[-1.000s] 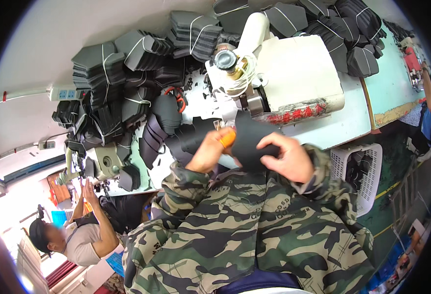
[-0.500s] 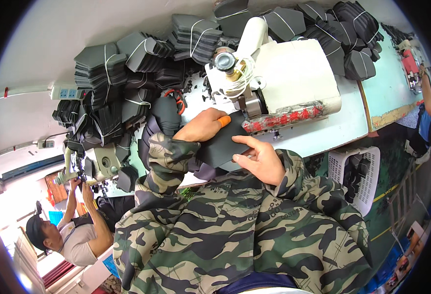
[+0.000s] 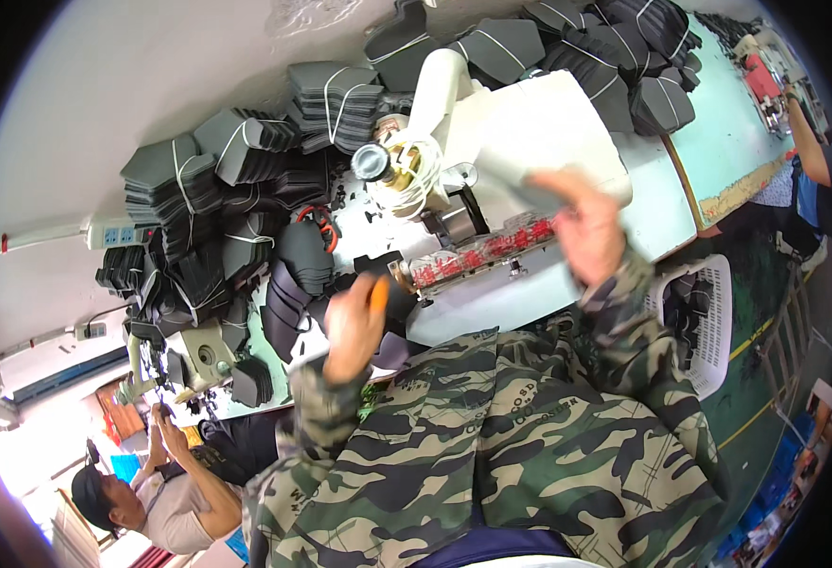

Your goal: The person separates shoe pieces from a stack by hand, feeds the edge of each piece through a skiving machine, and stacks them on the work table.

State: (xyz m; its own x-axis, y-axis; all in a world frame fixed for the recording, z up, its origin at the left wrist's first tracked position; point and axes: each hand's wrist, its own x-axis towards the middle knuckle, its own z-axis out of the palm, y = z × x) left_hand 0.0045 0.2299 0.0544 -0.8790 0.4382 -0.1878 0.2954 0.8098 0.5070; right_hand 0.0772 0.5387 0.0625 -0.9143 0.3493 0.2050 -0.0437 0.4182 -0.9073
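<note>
My left hand (image 3: 352, 329), an orange cover on one finger, is at the left end of a cream sewing-type machine (image 3: 539, 128). It is beside a black flat piece (image 3: 399, 301); blur hides whether it grips the piece. My right hand (image 3: 588, 227) is raised over the right part of the machine, smeared by motion. A grey blur at its fingertips may be a thin piece, but I cannot make it out. Behind my left hand lie a stack of dark rounded pieces (image 3: 304, 257) and orange-handled scissors (image 3: 321, 225).
Tied stacks of dark foam-like sheets (image 3: 175, 185) line the back of the pale table (image 3: 473, 317). A white basket (image 3: 714, 327) with dark pieces stands at the lower right. One co-worker (image 3: 175, 502) sits at another machine on the left; another person's arm (image 3: 807, 137) reaches in at far right.
My hands have parted: the right moved up and right over the machine, the left down beside its left end. The dark sheet is no longer between them. The view has shifted.
</note>
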